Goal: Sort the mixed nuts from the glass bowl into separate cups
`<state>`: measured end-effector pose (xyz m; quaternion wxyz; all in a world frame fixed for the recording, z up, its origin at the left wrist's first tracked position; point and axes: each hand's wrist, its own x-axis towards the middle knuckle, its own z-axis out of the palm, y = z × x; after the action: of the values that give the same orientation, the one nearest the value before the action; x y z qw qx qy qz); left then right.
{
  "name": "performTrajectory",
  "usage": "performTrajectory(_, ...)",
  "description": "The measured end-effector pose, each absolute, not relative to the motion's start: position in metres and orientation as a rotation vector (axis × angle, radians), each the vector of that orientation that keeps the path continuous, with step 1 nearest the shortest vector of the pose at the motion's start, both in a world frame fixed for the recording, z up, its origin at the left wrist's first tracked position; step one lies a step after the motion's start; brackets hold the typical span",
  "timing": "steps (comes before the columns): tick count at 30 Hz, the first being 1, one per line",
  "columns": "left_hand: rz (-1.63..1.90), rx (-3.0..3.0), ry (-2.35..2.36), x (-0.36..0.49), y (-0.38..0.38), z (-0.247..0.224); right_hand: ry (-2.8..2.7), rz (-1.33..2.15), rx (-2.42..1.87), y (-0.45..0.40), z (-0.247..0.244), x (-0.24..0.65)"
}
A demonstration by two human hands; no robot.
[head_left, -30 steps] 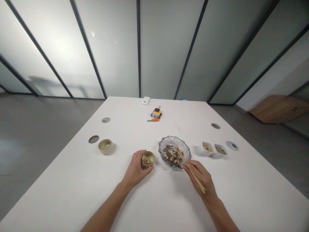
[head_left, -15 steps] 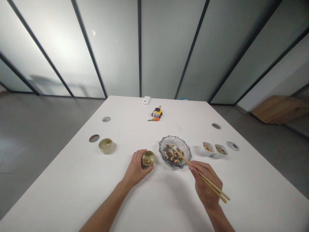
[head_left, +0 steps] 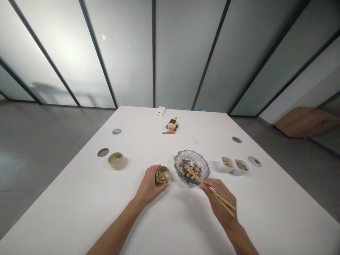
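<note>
My left hand [head_left: 150, 185] is wrapped round a small olive-coloured cup [head_left: 166, 171] that tilts a little and has several peanuts [head_left: 161, 176] in it. To its right stands a clear glass bowl [head_left: 204, 164] with a scalloped rim, holding pale peanuts mixed with small dark beans. Gripped in my right hand [head_left: 221, 202] is a pair of wooden chopsticks [head_left: 220, 199]. Their tips reach down among the peanuts and beans in the bowl; whether they pinch a piece, I cannot make out.
Another olive cup [head_left: 116, 160] stands at left, near a round table hole [head_left: 103, 152]. Two joined white dishes [head_left: 227, 169] with nuts sit at right. Farther back lie a toy car [head_left: 172, 124], an orange-and-green toy screwdriver [head_left: 169, 132] and a white box-shaped device [head_left: 160, 111].
My right hand has moved left and slightly down with the chopsticks, and their tips have shifted left within the bowl. My left hand still holds the cup in nearly the same place.
</note>
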<state>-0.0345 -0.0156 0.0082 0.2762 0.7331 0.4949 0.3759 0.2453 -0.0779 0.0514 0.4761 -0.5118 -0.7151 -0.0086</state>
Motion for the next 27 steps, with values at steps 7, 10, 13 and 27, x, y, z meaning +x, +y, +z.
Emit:
performTrajectory(7,1.007,1.979,1.342,-0.034,-0.015,0.009,-1.733,0.085,-1.241,-0.072,0.034,0.246)
performTrajectory(10,1.008,1.990,1.346,-0.034,-0.015,0.008,-1.736,0.104,-1.228,-0.072,0.035,0.248)
performTrajectory(13,1.019,2.006,1.351,-0.034,-0.015,0.007,-1.728,0.049,-1.211,-0.072,0.039,0.250)
performTrajectory(27,1.012,1.975,1.339,-0.034,-0.016,0.009,-1.694,0.036,-1.257,-0.074,0.043,0.248)
